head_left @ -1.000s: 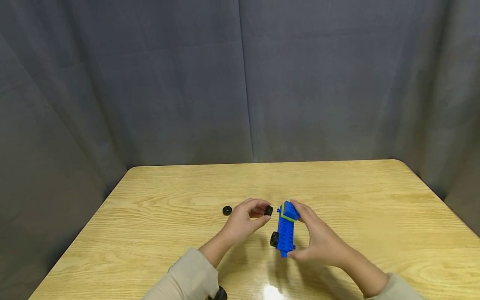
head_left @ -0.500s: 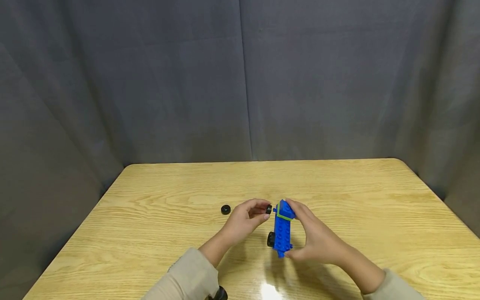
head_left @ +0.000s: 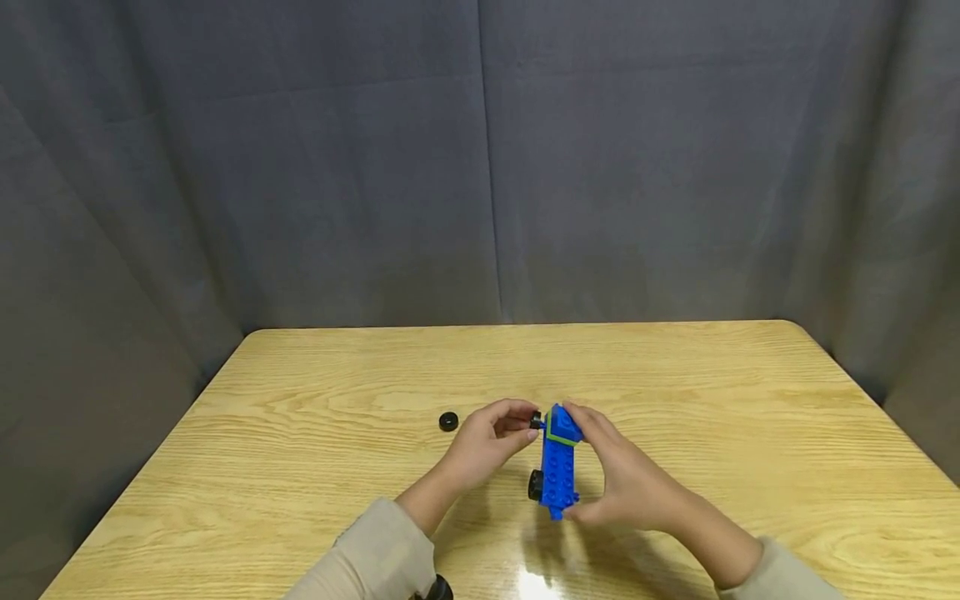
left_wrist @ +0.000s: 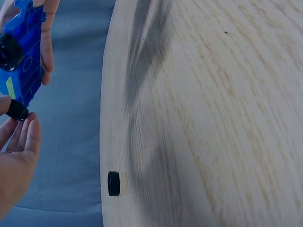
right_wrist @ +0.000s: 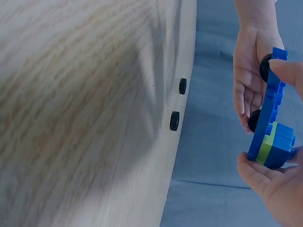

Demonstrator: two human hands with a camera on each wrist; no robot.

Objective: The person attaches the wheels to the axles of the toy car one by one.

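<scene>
Blue toy car [head_left: 558,477], lime-striped, held above bench [head_left: 322,392]; right hand [head_left: 637,487] grips its ends. Left hand's [head_left: 477,447] fingers [head_left: 513,407] pinch black wheel [head_left: 536,420] by side peg [head_left: 542,426]. Right wrist view: two loose wheels [right_wrist: 174,121]; left's: one.

Near-edge glare, soft shadows on tabletop [head_left: 690,392]

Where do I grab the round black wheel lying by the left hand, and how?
Pinch the round black wheel by opposite sides of its outer rim, probably best from above: it lies flat on the yellowish wooden table, with nothing touching that rim.
</scene>
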